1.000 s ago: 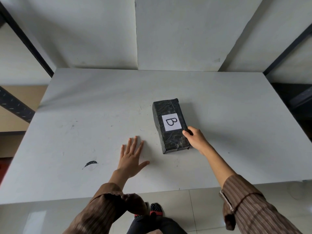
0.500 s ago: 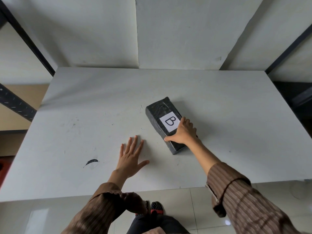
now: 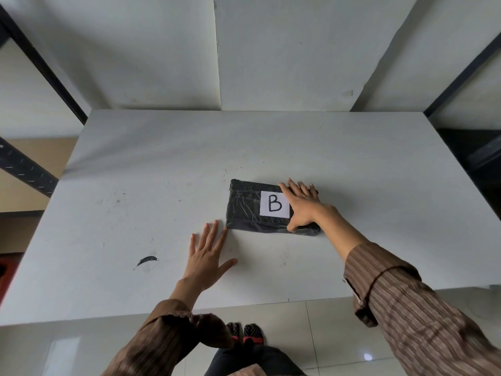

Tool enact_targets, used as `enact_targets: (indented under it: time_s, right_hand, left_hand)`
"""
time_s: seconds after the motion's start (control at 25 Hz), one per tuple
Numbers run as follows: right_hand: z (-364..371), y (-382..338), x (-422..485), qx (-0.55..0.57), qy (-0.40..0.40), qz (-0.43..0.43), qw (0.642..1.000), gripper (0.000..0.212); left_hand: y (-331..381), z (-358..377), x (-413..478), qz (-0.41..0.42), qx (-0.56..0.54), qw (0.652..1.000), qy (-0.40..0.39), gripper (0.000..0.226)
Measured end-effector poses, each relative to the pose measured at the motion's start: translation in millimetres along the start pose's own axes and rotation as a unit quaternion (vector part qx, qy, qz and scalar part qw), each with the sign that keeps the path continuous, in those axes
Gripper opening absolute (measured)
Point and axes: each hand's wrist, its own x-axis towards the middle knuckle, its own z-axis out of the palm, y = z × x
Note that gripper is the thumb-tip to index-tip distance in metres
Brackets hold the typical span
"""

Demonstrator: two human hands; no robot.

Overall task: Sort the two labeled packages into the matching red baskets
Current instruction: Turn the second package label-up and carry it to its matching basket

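A black plastic-wrapped package (image 3: 246, 210) with a white label marked B lies flat on the white table (image 3: 135, 172), its long side running left to right. My right hand (image 3: 303, 206) lies over its right end, fingers across the top and thumb on the near edge, gripping it. My left hand (image 3: 207, 256) rests flat on the table just in front of the package's left corner, fingers spread, fingertips almost touching it. Only this one package shows. A sliver of something red (image 3: 4, 275) sits at the far left edge below the table.
A black smudge (image 3: 147, 260) marks the table left of my left hand. Dark metal frame bars (image 3: 46, 66) rise at both back corners. White wall panels stand behind the table. My feet and the tiled floor (image 3: 325, 335) show below the near edge.
My right hand has turned the package from lengthwise through diagonal to lying crosswise, and moved from its near corner onto its right end. The left hand has stayed flat in place.
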Motion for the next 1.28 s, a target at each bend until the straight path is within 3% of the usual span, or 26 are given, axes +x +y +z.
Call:
enact_targets:
  time_s: [0.16,0.28,0.36,0.52,0.72,0.92,1.08,1.28]
  right_hand:
    - [19,2,-12,0.126,0.083,0.012,0.988,0.123]
    - [46,3,-22,0.218,0.214,0.088,0.948,0.114]
    - [62,3,-25,0.291,0.240,0.153,0.913,0.108]
    - [76,6,-24,0.407,0.245,0.216,0.853,0.080]
    - [73,9,-25,0.499,0.248,0.203,0.805,0.053]
    - [57,7,-33,0.648,0.231,0.152,0.710,0.034]
    - [56,11,-28,0.716,0.217,0.162,0.643,0.045]
    - [58,7,-36,0.766,0.137,0.150,0.610,0.044]
  left_hand:
    - [-1,-4,1,-0.023,-0.034,0.999,0.014,0.103]
    - [10,-14,8,-0.034,-0.093,0.994,0.045,0.094]
    - [19,-24,16,-0.014,-0.106,0.992,0.071,0.090]
    - [33,-30,29,0.033,-0.060,0.996,0.060,0.089]
    - [34,-23,30,0.033,-0.028,0.999,0.020,0.098]
    - [30,-26,28,0.033,-0.035,0.999,0.014,0.103]
    - [27,-27,24,0.031,-0.032,0.999,0.014,0.106]
    - [19,-26,18,0.035,-0.041,0.998,0.027,0.106]
